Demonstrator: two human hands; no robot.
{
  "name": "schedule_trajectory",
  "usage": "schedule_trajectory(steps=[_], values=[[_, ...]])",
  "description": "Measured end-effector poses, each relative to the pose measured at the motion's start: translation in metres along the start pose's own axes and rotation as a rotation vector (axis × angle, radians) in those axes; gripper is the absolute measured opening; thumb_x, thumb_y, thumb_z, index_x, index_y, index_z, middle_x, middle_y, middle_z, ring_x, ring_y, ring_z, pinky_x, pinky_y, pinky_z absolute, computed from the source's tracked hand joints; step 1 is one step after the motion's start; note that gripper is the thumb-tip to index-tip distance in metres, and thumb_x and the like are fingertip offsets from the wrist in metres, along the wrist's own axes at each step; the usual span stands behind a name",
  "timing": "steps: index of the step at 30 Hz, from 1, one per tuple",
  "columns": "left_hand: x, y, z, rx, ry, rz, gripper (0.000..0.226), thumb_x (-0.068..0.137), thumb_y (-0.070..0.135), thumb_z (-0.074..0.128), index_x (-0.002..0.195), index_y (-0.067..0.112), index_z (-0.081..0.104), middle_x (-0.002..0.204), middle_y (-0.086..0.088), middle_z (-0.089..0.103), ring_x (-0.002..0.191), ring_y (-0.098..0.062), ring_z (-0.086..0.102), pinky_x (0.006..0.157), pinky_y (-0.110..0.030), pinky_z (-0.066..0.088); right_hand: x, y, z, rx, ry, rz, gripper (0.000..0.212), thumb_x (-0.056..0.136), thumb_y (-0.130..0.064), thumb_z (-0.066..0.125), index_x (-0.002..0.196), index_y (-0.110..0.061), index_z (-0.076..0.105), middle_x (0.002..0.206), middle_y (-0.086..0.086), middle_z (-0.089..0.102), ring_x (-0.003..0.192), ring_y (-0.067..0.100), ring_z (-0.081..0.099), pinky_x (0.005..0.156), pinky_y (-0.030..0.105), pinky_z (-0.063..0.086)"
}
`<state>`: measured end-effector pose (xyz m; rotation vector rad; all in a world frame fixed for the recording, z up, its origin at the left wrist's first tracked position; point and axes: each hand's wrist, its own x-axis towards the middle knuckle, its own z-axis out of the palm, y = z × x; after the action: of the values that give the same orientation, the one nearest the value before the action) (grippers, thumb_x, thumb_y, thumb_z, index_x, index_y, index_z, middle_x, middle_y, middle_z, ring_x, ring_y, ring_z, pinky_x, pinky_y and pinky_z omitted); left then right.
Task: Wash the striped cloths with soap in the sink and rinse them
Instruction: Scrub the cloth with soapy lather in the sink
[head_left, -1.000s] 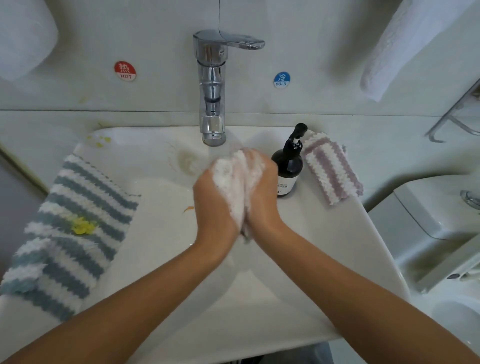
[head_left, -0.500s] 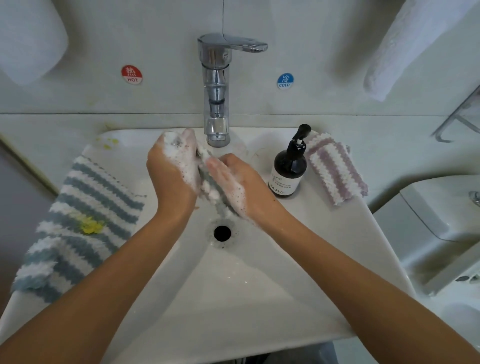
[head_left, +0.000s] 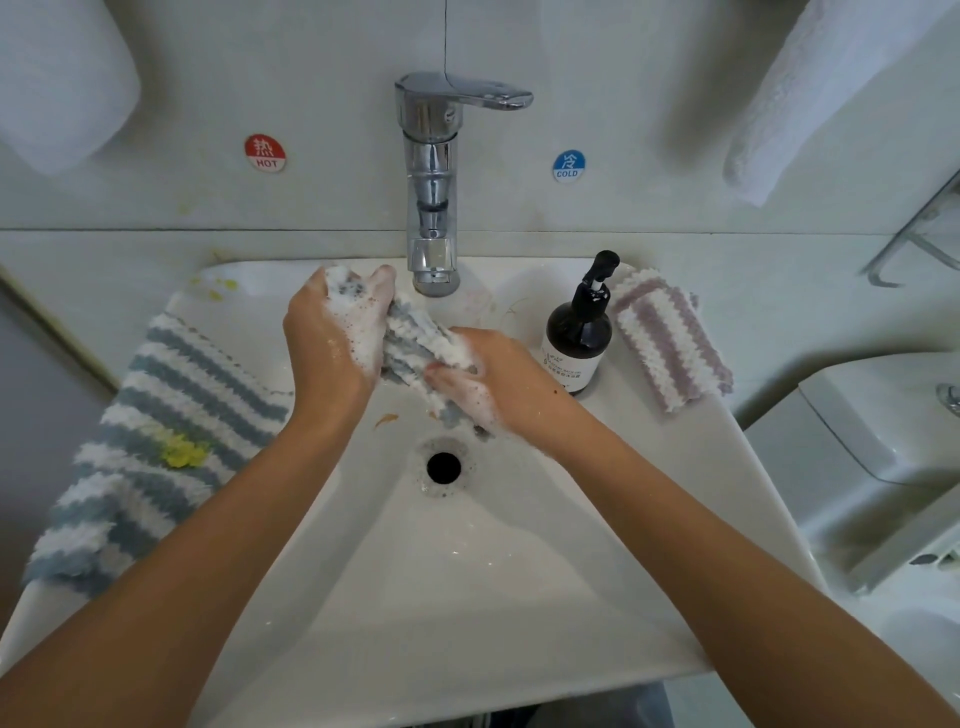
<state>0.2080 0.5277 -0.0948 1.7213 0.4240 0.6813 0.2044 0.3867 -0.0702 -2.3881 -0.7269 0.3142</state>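
Hands now further apart, soapy striped cloth (head_left: 415, 338) stretched between left grip (head_left: 332, 338) and right grip (head_left: 483, 384), both clenched on it.

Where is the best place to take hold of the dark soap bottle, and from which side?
Grip the soap bottle around its wide round body, coming from the front-right: it stands upright on the sink rim, its thin pump neck looks weak, and the purple striped cloth lies close behind it.

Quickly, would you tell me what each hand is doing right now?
Left hand: grips the soapy blue-striped cloth.
Right hand: grips the same cloth's lower end.
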Motion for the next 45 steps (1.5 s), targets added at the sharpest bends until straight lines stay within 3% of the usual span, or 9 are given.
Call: schedule_trajectory(steps=[4, 9, 16, 21, 26, 32, 35, 38, 45], values=[[0.001, 0.005, -0.001, 0.007, -0.054, -0.024, 0.029, 0.079, 0.033, 0.068, 0.076, 0.012, 0.049, 0.071, -0.006, 0.053, 0.069, -0.020, 0.055, 0.072, -0.044, 0.054, -0.002, 0.002, -0.004, 0.495, 0.042, 0.145, 0.011, 0.098, -0.005, 0.050, 0.109, -0.001, 0.048, 0.097, 0.021, 0.067, 0.062, 0.021, 0.066, 0.034, 0.013, 0.034], [0.000, 0.009, 0.002, -0.003, -0.157, -0.039, 0.033, 0.086, 0.003, 0.067, 0.090, 0.027, 0.046, 0.087, 0.011, 0.049, 0.069, -0.004, 0.054, 0.060, -0.019, 0.051, -0.001, 0.010, -0.004, 0.886, 0.196, 0.176, 0.019, 0.098, -0.001, 0.048, 0.094, -0.019, 0.051, 0.068, 0.004, 0.061, 0.038, 0.010, 0.050, 0.035, 0.020, 0.041], [-0.012, 0.014, 0.005, 0.011, -0.369, -0.073, 0.029, 0.094, 0.006, 0.049, 0.084, 0.028, 0.065, 0.082, 0.010, 0.066, 0.071, -0.002, 0.065, 0.060, -0.017, 0.051, 0.002, 0.013, -0.002, 0.984, 0.298, 0.169, 0.014, 0.094, -0.003, 0.051, 0.101, -0.011, 0.060, 0.089, 0.014, 0.067, 0.074, 0.026, 0.066, 0.056, 0.032, 0.054], [-0.029, 0.021, 0.012, 0.006, -0.511, -0.122, 0.034, 0.102, 0.040, 0.042, 0.081, 0.025, 0.065, 0.079, -0.010, 0.068, 0.077, -0.029, 0.067, 0.075, -0.042, 0.056, 0.005, 0.016, -0.005, 1.074, 0.369, 0.211, 0.017, 0.095, -0.002, 0.046, 0.099, -0.009, 0.061, 0.082, 0.011, 0.067, 0.076, 0.025, 0.066, 0.084, 0.051, 0.055], [-0.039, 0.023, 0.011, -0.159, -0.581, -0.318, 0.043, 0.095, 0.052, 0.046, 0.114, 0.018, 0.064, 0.091, -0.006, 0.072, 0.073, -0.023, 0.071, 0.069, -0.045, 0.061, 0.006, 0.017, -0.006, 1.150, 0.413, 0.222, 0.019, 0.095, -0.001, 0.046, 0.100, -0.008, 0.062, 0.084, 0.010, 0.068, 0.078, 0.023, 0.068, 0.073, 0.039, 0.057], [-0.042, 0.019, 0.009, -0.293, -0.583, -0.460, 0.035, 0.094, 0.046, 0.055, 0.111, 0.016, 0.061, 0.084, 0.002, 0.065, 0.064, -0.013, 0.064, 0.056, -0.028, 0.047, 0.004, 0.016, -0.005, 1.093, 0.445, 0.201, 0.016, 0.089, -0.004, 0.048, 0.096, -0.008, 0.062, 0.081, 0.009, 0.066, 0.078, 0.024, 0.066, 0.070, 0.038, 0.053], [-0.039, 0.020, 0.011, -0.316, -0.469, -0.397, 0.019, 0.093, 0.035, 0.063, 0.096, 0.017, 0.060, 0.069, 0.001, 0.059, 0.055, -0.012, 0.053, 0.051, -0.025, 0.038, 0.003, 0.014, -0.005, 0.976, 0.438, 0.128, 0.014, 0.075, -0.018, 0.058, 0.088, -0.014, 0.061, 0.079, 0.010, 0.062, 0.072, 0.025, 0.061, 0.068, 0.040, 0.050], [-0.036, 0.021, 0.013, -0.247, -0.361, -0.260, 0.013, 0.091, 0.030, 0.066, 0.092, 0.018, 0.061, 0.073, 0.004, 0.062, 0.064, -0.012, 0.060, 0.054, -0.022, 0.047, 0.002, 0.011, -0.004, 0.955, 0.428, 0.108, 0.004, 0.087, -0.013, 0.062, 0.087, -0.015, 0.059, 0.075, 0.006, 0.059, 0.054, 0.010, 0.058, 0.054, 0.028, 0.052], [-0.036, 0.016, 0.014, -0.083, -0.254, 0.037, 0.014, 0.094, 0.032, 0.062, 0.082, 0.025, 0.062, 0.063, 0.014, 0.059, 0.056, -0.003, 0.052, 0.056, -0.022, 0.044, 0.003, 0.007, 0.002, 0.838, 0.563, 0.112, 0.028, 0.091, -0.033, 0.065, 0.078, -0.018, 0.046, 0.067, -0.002, 0.048, 0.048, 0.006, 0.039, 0.043, 0.021, 0.034]])
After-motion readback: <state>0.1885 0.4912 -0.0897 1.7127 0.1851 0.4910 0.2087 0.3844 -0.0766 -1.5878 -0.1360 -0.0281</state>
